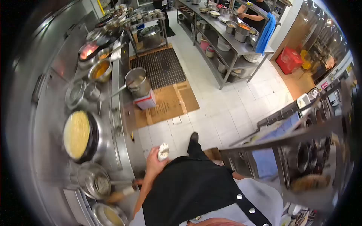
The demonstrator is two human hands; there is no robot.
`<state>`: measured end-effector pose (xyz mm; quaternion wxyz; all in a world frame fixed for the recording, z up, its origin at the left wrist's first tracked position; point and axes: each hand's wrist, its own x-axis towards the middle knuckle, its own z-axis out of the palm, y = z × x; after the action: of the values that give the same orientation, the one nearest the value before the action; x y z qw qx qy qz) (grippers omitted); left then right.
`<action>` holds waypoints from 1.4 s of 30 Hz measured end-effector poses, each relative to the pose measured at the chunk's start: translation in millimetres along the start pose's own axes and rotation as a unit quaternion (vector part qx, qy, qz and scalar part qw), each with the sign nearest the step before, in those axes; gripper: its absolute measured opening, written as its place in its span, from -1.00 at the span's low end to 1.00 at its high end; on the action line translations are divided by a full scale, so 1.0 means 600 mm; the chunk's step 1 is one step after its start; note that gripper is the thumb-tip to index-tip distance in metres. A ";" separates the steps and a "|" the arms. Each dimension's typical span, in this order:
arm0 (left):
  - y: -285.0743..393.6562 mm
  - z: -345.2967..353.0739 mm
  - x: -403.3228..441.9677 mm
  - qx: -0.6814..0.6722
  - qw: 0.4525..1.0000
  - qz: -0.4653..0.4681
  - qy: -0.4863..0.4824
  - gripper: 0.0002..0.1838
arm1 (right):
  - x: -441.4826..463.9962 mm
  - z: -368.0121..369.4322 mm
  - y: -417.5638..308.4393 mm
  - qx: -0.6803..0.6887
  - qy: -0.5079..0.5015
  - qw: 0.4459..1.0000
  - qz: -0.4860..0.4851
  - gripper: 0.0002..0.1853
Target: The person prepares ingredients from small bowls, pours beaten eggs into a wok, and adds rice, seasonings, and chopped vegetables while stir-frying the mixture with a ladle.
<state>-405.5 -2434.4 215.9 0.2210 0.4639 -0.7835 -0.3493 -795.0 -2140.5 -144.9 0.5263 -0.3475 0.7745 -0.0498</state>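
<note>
My left hand [152,162] is closed round a small white crumpled bundle [163,151], held out in front of my black apron [184,192]. Whether the bundle is cloth, paper or food, I cannot make out. To the left of this hand runs the steel cooking counter, where a wok [98,137] holds a pale yellow, noodle-like mass [77,135]. Below the wok lie a strainer [94,180] and a metal bowl [109,215]. My right hand is out of sight; only a bit of the right forearm [238,176] shows beside the apron.
Across the floor, a tall pot [137,81] with a ladle stands on a box [146,101] over cardboard [166,103] and a black mat [158,67]. A steel table [235,45] carries pots, with another person [252,17] behind it. Flames [88,50] rise farther up the counter. Shelving [279,150] lies right.
</note>
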 end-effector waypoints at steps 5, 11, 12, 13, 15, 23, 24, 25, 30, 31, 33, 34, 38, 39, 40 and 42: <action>-0.078 0.066 0.212 -0.031 0.987 -0.145 0.054 -0.45 | 0.240 -0.266 -0.218 -0.169 -0.120 0.978 0.038 -0.64; 0.014 -0.007 0.432 -0.092 0.965 -0.206 0.132 -0.53 | 0.385 -0.664 -0.580 -0.195 0.024 0.971 -0.140 -0.65; 0.012 -0.010 0.462 -0.108 0.956 -0.204 0.179 -0.54 | 0.406 -0.709 -0.640 -0.114 0.108 0.975 -0.159 -0.69; 0.007 -0.012 0.489 -0.123 0.944 -0.206 0.228 -0.56 | 0.426 -0.748 -0.691 -0.135 0.099 0.971 -0.174 -0.69; -0.044 -0.006 0.550 -0.142 0.928 -0.260 0.227 -0.55 | 0.478 -0.794 -0.783 -0.076 0.168 0.937 -0.295 -0.74; -0.194 -0.032 0.970 -0.426 0.817 -0.330 0.206 -0.49 | 0.693 -0.844 -0.783 -0.232 -0.071 0.887 -0.393 -0.72; -0.239 -0.019 1.034 -0.408 0.834 -0.295 0.225 -0.45 | 0.709 -0.862 -0.782 -0.208 -0.065 0.941 -0.259 -0.72; -0.223 -0.052 1.103 -0.389 0.849 -0.289 0.212 -0.44 | 0.713 -0.889 -0.779 -0.179 -0.049 0.967 -0.176 -0.72; -0.180 -0.169 1.420 -0.497 0.821 -0.250 0.131 -0.68 | 0.726 -1.049 -0.884 -0.010 0.075 0.997 0.011 -0.72; -0.185 -0.183 1.481 -0.534 0.804 -0.240 0.101 -0.72 | 0.747 -1.074 -0.895 0.018 0.095 0.995 0.019 -0.72; -0.197 -0.202 1.606 -0.570 0.779 -0.239 0.102 -0.72 | 0.797 -1.124 -0.911 0.049 0.124 0.991 0.028 -0.71; -0.214 -0.206 1.670 -0.610 0.749 -0.239 0.105 -0.69 | 0.840 -1.146 -0.919 0.053 0.134 0.989 0.031 -0.71; -0.283 -0.254 1.912 -0.704 0.655 -0.214 0.173 -0.30 | 1.039 -1.247 -0.905 -0.017 0.129 0.991 0.026 -0.71; -0.305 -0.269 1.971 -0.714 0.635 -0.216 0.198 -0.25 | 1.101 -1.276 -0.891 -0.058 0.122 0.991 0.017 -0.70; -0.314 -0.289 2.021 -0.710 0.626 -0.218 0.237 -0.22 | 1.168 -1.310 -0.867 -0.116 0.115 0.987 -0.003 -0.70; -0.372 -0.317 2.128 -0.714 0.591 -0.227 0.297 -0.19 | 1.280 -1.394 -0.858 -0.299 0.105 0.945 -0.083 -0.70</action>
<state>-752.7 -3697.7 201.7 0.6155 0.3986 -0.0427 -0.6786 -1412.7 -3223.4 -147.4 0.3077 -0.5447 0.7732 0.1042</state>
